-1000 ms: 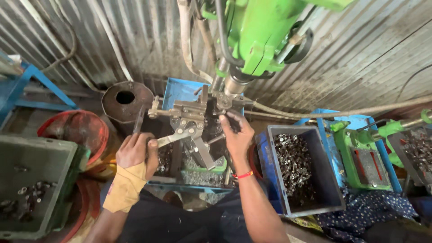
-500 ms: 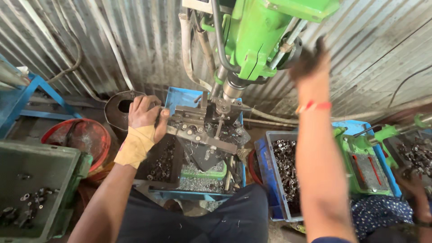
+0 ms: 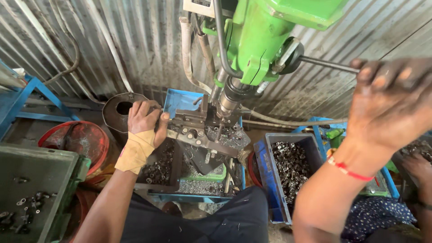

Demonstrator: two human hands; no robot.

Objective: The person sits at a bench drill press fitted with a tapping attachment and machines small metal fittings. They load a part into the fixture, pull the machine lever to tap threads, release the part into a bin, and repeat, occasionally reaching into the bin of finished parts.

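One plate, no packages or screens

Above my hands, a small pale rectangular metal label plate sits atop the green machine, cut by the frame's edge.

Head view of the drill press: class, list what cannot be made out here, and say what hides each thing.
- Drill tip: hidden behind the clamp fixture.
- Part under the left hand: covered by the fingers.
- Right hand grip on the feed lever: blurred, too close.
- Pieces in the blue bin: too small.

Green drill press, blue bin, tan wrist wrap, seemingly red basin
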